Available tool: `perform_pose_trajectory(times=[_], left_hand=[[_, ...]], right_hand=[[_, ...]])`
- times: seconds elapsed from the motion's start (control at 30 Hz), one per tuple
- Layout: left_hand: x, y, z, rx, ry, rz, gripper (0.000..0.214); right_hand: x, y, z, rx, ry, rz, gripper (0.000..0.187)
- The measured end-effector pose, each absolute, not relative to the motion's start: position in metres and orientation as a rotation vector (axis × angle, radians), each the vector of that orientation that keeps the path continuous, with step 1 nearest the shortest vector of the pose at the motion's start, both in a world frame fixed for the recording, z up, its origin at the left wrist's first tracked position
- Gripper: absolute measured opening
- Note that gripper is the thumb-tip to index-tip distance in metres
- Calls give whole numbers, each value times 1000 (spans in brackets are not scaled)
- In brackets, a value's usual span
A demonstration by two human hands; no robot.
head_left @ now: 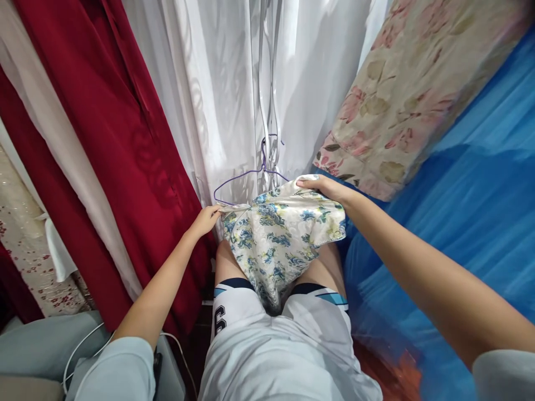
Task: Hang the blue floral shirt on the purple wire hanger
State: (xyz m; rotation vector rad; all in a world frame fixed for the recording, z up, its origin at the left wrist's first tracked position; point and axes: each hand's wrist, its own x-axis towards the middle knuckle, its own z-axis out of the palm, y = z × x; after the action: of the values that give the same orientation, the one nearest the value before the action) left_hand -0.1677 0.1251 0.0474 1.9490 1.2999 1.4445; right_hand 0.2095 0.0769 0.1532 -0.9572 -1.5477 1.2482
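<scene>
A white garment with blue and yellow flowers hangs in front of my thighs, its lower end narrowing between my legs. Behind its top edge shows a purple wire hanger, with its hook up and its left arm bare. My left hand is closed in a pinch on the garment's upper left edge, near the hanger's left end. At the upper right, my right hand grips the same garment, thumb lying on top of the cloth and the other fingers hidden behind it. The hanger's right end is covered by the cloth.
White curtain-like cloth hangs straight ahead, with thin white straps near the hook. Dark red cloth is at left, a pink-flowered cloth and blue tulle at right. A white cable crosses the grey seat.
</scene>
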Motion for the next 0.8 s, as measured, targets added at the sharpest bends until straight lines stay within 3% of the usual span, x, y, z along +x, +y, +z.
perform_pose_trajectory(times=[0.23, 0.63, 0.8], left_hand=[[-166, 157, 43, 1883, 1360, 1486, 22], [-171, 183, 81, 1986, 1643, 1674, 28], [-176, 177, 86, 2106, 1675, 1659, 44]], right_hand=[[201, 70, 154, -938, -1503, 1404, 23], [188, 84, 144, -917, -1406, 1561, 28], [188, 82, 142, -939, -1352, 1562, 29]])
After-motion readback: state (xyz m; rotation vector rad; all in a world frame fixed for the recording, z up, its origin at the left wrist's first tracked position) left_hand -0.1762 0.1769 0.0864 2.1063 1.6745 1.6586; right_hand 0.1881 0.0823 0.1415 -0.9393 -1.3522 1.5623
